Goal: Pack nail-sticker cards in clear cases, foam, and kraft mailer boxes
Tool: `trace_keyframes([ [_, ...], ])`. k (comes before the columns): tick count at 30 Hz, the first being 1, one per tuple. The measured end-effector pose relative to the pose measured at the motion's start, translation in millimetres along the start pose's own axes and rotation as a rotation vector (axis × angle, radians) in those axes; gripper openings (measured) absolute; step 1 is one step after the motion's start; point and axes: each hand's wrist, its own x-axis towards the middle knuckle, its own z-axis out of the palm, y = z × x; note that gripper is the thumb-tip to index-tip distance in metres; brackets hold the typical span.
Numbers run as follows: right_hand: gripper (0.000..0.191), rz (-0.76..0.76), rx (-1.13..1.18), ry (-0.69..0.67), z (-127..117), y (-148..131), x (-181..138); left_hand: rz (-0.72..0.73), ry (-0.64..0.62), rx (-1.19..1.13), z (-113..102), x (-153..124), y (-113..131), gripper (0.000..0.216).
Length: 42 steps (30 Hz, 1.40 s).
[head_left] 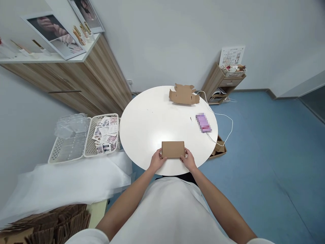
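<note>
Your left hand [156,160] and right hand [188,160] clamped the ends of the closed cardboard box [173,149] near the round table's [152,122] front edge; an uneven push could likely have slid it off.

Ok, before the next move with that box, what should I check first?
1. Grip: left hand on the left end of the box, right hand on its right end: ok.
2. Box flat on the table, near the front edge: ok.
3. Box top looks flat and shut: ok.
4. What is inside the box: cannot tell.
5. Phone and unfolded carton lie well apart from the box: ok.
6. Cable hangs off the right edge, away from both hands: ok.
</note>
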Motion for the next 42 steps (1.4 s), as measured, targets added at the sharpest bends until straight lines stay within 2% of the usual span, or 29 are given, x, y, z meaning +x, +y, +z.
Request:
trace_keyframes([
  [9,0.060,0.088,0.143,-0.068,-2,2,1,-0.056,-0.019,-0.014,0,2,6,0.060],
  [13,0.057,0.047,0.133,-0.024,-6,12,-3,-0.072,-0.005,-0.031,9,-3,13,0.060],
  [17,0.054,-0.001,0.146,0.004,-25,25,-10,-0.024,0.016,0.037,23,-13,29,0.053],
  [20,0.050,-0.013,0.139,0.066,-57,35,-17,0.052,0.006,0.131,42,-18,49,0.045],
  [23,0.050,-0.020,0.137,0.164,-104,50,-24,0.162,-0.052,0.162,74,-18,80,0.041],
  [25,0.051,-0.014,0.135,0.255,-142,64,-29,0.249,-0.098,0.155,104,-16,106,0.041],
  [29,0.051,0.070,0.156,0.425,-223,102,-36,0.360,-0.260,0.124,184,-10,162,0.049],
  [33,0.047,0.142,0.217,0.539,-291,143,-28,0.350,-0.467,0.117,269,2,204,0.054],
  [37,0.046,0.133,0.193,0.633,-337,172,4,0.296,-0.523,0.154,331,27,235,0.046],
  [39,0.047,0.113,0.173,0.656,-353,178,23,0.288,-0.518,0.163,350,44,249,0.051],
  [42,0.052,0.082,0.183,0.670,-368,181,47,0.305,-0.489,0.161,368,66,268,0.058],
])
